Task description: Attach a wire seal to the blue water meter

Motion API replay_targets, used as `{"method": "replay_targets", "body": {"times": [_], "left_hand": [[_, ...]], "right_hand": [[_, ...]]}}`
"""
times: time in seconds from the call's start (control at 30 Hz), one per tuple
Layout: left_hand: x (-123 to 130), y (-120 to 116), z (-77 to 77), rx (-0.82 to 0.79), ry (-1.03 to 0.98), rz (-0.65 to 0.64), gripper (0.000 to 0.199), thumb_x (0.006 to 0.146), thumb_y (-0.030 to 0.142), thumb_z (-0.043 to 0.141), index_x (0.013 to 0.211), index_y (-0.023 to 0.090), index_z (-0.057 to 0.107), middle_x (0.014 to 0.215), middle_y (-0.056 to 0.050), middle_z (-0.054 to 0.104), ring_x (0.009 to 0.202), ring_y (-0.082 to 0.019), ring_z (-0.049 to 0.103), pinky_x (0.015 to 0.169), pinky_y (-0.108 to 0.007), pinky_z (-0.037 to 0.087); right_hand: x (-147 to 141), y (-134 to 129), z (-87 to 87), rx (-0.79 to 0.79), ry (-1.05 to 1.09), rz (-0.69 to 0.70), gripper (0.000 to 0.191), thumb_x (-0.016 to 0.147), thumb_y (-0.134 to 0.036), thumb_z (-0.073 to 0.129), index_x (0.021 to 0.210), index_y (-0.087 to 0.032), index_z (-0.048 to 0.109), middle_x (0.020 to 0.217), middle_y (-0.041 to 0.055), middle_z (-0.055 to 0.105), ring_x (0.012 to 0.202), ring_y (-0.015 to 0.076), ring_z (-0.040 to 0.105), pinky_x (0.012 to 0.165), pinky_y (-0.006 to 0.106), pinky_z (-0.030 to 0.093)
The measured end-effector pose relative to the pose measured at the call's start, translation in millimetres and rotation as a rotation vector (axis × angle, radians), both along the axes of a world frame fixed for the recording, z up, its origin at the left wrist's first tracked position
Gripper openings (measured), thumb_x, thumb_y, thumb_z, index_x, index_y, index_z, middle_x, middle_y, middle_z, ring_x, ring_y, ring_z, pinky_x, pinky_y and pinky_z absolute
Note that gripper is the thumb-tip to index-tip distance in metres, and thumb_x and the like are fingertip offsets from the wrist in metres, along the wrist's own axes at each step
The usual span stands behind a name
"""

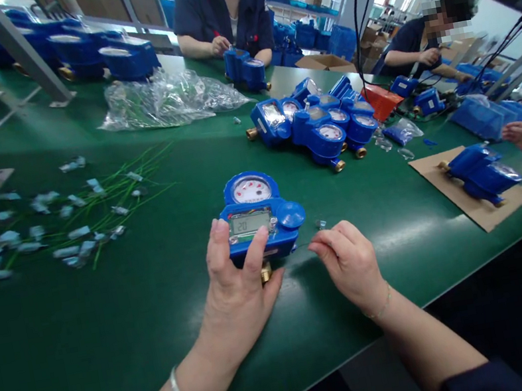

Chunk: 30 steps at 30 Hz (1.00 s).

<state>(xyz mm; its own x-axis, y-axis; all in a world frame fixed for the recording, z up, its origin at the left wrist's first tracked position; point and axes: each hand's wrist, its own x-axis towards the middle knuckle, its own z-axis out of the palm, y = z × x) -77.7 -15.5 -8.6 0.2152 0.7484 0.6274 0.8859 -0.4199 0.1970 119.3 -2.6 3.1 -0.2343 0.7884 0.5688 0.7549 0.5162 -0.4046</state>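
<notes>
- Green workbench: it spans the view, under the wearer's hands and the things around them.
- Green wires with pale tags: they lie scattered to the left, well apart from the left hand.
- Cluster of blue meters: grouped beyond the right hand, well clear of it, with a clear plastic bag farther off to the left.
- Left hand: partly open, curved around the held meter. Fingertips press its front, 1 at the left edge and 1 at the lower right of the screen; the thumb reaches underneath.
- Right hand: nearly closed, thumb and forefinger pinched together at a thin strand, just beside the meter's lower right side.
- Held meter: against the left hand's fingers, to the left of the right hand, face tipped up to the wearer. Whether it touches the bench, I cannot tell.
- Meter's parts: a round dial at the top, a screen with digits resembling 20, a blue round cap at the right, and a brass fitting below, near the left thumb.
- Small clear tag: just above the right hand's knuckles.
- Strand: it appears to run from the pinch to the meter; its ends are too fine to make out.
</notes>
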Motion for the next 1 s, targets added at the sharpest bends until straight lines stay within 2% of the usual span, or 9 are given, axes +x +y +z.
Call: {"method": "replay_targets", "body": {"times": [0.53, 0.7, 0.87, 1.0], "left_hand": [[-5, 0, -1.0, -0.046, -0.006, -0.02, 0.073, 0.074, 0.032, 0.069, 0.134, 0.022, 0.029, 0.146, -0.016, 0.004, 0.134, -0.041, 0.017, 0.101, -0.054, 0.04], [-5, -1, 0.6, -0.052, -0.019, -0.034, 0.072, 0.075, 0.03, 0.069, 0.133, 0.021, 0.029, 0.146, -0.015, 0.002, 0.135, -0.041, 0.016, 0.102, -0.054, 0.039], [-11, 2, -0.3, -0.06, -0.029, -0.07, 0.07, 0.074, 0.024, 0.069, 0.133, 0.022, 0.03, 0.148, -0.013, 0.0, 0.136, -0.039, 0.014, 0.104, -0.053, 0.037], [-28, 11, 1.0, -0.098, -0.031, -0.138, 0.075, 0.072, 0.019, 0.068, 0.135, 0.024, 0.026, 0.15, -0.012, -0.004, 0.136, -0.039, 0.012, 0.104, -0.053, 0.037]], "right_hand": [[-3, -3, 4.2, 0.006, -0.016, 0.009, 0.021, 0.092, -0.031, 0.048, 0.082, -0.017, 0.06, 0.071, 0.0034, 0.053, 0.07, 0.0155, 0.048, 0.066, 0.028, 0.042], [-4, -2, 0.5, -0.011, -0.041, 0.01, 0.021, 0.092, -0.031, 0.048, 0.082, -0.017, 0.06, 0.072, 0.0038, 0.054, 0.07, 0.0157, 0.049, 0.066, 0.028, 0.042], [-10, -2, -6.6, -0.061, -0.113, 0.054, 0.021, 0.093, -0.028, 0.045, 0.089, -0.016, 0.061, 0.077, 0.0062, 0.056, 0.073, 0.0173, 0.051, 0.068, 0.029, 0.044], [-21, -8, -13.9, -0.136, -0.152, 0.143, 0.024, 0.092, -0.017, 0.036, 0.105, -0.013, 0.056, 0.087, 0.0098, 0.06, 0.08, 0.0197, 0.054, 0.074, 0.032, 0.047]]}}
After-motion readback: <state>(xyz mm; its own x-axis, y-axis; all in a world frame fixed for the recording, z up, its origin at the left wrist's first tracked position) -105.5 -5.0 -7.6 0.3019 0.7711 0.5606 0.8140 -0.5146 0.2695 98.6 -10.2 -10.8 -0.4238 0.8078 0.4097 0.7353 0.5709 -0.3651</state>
